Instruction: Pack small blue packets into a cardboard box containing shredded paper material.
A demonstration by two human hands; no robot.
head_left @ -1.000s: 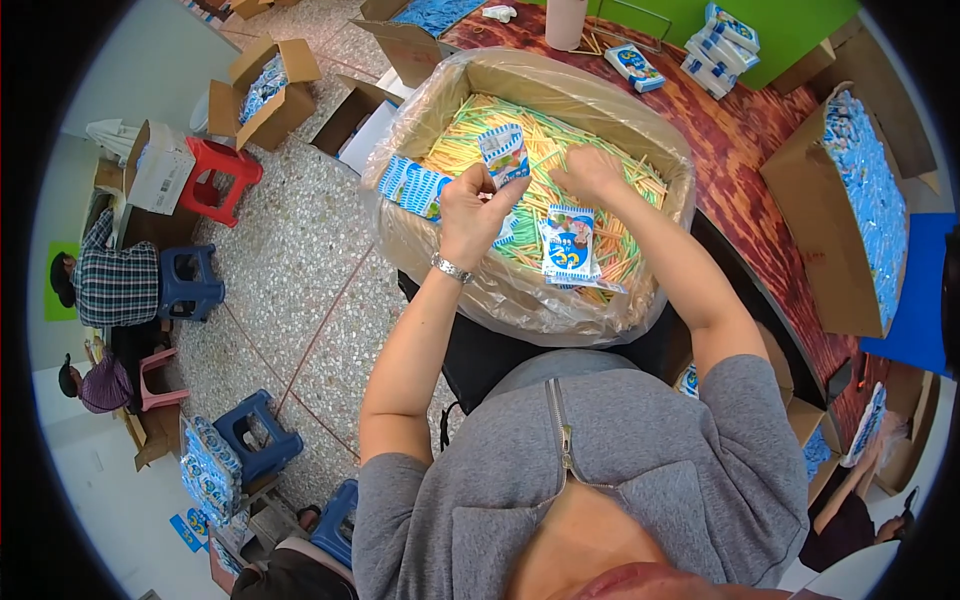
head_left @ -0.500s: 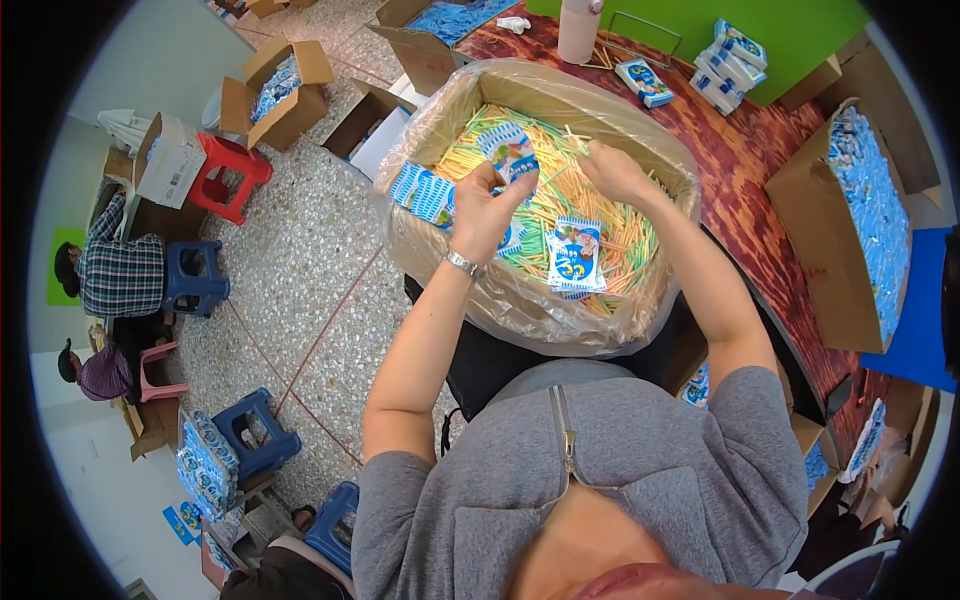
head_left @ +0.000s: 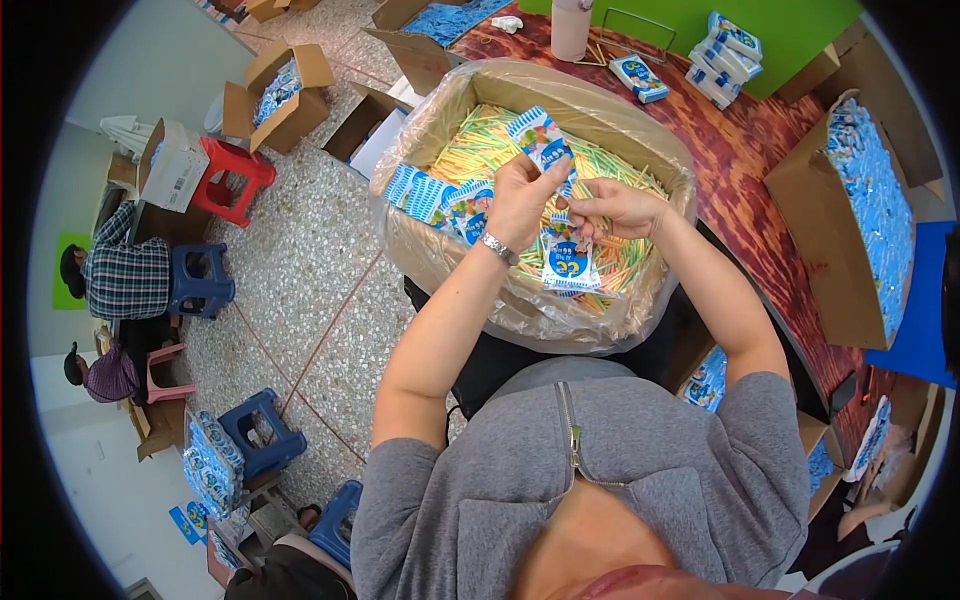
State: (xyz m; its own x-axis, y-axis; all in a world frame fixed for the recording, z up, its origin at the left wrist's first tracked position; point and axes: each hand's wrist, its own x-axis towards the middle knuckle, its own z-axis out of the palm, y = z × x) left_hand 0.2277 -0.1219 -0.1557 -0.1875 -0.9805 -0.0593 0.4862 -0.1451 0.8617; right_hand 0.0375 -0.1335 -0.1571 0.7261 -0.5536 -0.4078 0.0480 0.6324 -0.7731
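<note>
A small blue-and-white packet (head_left: 538,135) is pinched between the thumb and fingers of my left hand (head_left: 512,205), above a carton full of thin pastel sticks (head_left: 478,140). My right hand (head_left: 628,208) is closed close to the packet's lower end, thumb against fingers. What those fingertips hold is too small to make out. Just below them another packet (head_left: 568,262) lies flat on the sticks. More packets (head_left: 415,192) lie to the left, partly behind my left wrist. A clear plastic liner (head_left: 540,325) covers the carton's rim.
A red-patterned table (head_left: 715,185) runs along the right, bearing a bottle (head_left: 571,30), stacked packets (head_left: 725,60) and a large carton of packets (head_left: 870,220). Stools (head_left: 200,278), open cartons (head_left: 275,95) and two seated people (head_left: 128,260) are on the left.
My right hand has come down and left, from the sticks to beside the packet in my left hand. My left hand has shifted slightly right with its packet.
</note>
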